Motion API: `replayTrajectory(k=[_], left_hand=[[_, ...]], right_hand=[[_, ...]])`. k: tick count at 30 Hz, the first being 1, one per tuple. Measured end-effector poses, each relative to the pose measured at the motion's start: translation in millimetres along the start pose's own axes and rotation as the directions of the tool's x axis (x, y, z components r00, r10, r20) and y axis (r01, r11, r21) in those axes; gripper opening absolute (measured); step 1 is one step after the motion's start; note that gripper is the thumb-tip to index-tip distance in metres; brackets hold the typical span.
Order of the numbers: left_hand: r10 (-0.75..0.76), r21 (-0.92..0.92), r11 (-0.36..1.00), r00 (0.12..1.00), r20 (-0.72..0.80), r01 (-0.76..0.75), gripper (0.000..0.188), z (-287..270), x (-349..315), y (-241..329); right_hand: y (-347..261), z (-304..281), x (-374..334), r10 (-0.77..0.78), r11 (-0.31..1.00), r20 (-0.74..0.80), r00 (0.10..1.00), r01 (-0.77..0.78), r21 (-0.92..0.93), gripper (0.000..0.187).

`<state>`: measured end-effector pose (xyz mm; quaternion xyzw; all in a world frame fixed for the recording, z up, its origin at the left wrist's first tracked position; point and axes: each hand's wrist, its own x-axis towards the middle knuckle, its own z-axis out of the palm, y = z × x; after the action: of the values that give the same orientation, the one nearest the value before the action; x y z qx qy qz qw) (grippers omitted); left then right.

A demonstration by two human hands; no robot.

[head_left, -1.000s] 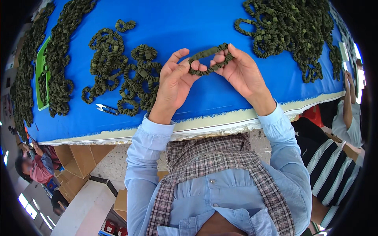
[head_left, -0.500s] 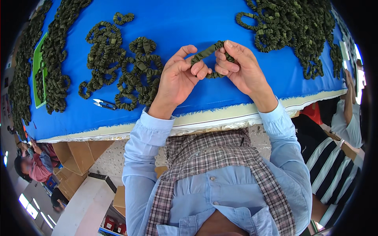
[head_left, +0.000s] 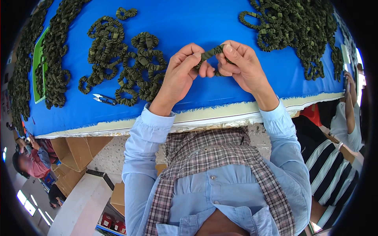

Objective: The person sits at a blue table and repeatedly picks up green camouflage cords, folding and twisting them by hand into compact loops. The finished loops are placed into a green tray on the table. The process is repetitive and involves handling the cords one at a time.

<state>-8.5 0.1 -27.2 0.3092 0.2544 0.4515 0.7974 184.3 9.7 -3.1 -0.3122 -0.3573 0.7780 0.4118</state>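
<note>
A dark green scrunchie (head_left: 212, 52) is stretched between my two hands above the near part of the blue-covered table (head_left: 189, 23). My left hand (head_left: 182, 72) is closed on its left end, thumb pressed against the fingers. My right hand (head_left: 245, 65) pinches the right end between thumb and curled fingers. The lower part of the loop is mostly hidden behind the fingers. Left of my left hand lies a pile of similar scrunchies (head_left: 143, 65), with small thread snips (head_left: 104, 99) at its near edge.
A big heap of scrunchies (head_left: 293, 29) lies at the far right. More surround a green tray (head_left: 38, 67) at the left. Cardboard boxes (head_left: 75, 153) stand below the table's left side. A person in striped clothing (head_left: 334, 169) is close at my right; another (head_left: 37, 161) is at far left.
My left thumb has come down onto the scrunchie, and the left fingers have closed around its end. The right hand keeps its pinch, nearly in place.
</note>
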Motion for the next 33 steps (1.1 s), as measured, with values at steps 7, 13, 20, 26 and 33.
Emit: replayTrajectory(k=[7,13,20,26,33], left_hand=[[0.137,0.072,0.988,0.991,0.004,-0.137,0.013,2,0,-3],[0.216,0.138,0.967,0.976,-0.003,-0.214,0.012,8,-2,-1],[0.127,-0.101,0.985,0.987,-0.098,-0.137,0.011,-1,-7,5],[0.220,0.510,0.852,0.964,-0.151,-0.114,0.012,17,-8,7],[0.232,0.402,0.904,0.956,-0.180,-0.143,0.014,6,-4,-1]], right_hand=[[3,12,-2,-0.072,0.933,-0.067,0.995,0.044,-0.356,0.024],[5,11,-7,0.033,0.947,0.016,0.999,-0.026,-0.319,0.020],[-3,-3,-1,-0.036,0.975,-0.037,0.999,0.027,-0.221,0.023],[1,7,-3,-0.160,0.947,-0.143,0.977,0.110,-0.302,0.023],[6,10,-2,-0.245,0.960,-0.199,0.949,0.209,-0.189,0.022]])
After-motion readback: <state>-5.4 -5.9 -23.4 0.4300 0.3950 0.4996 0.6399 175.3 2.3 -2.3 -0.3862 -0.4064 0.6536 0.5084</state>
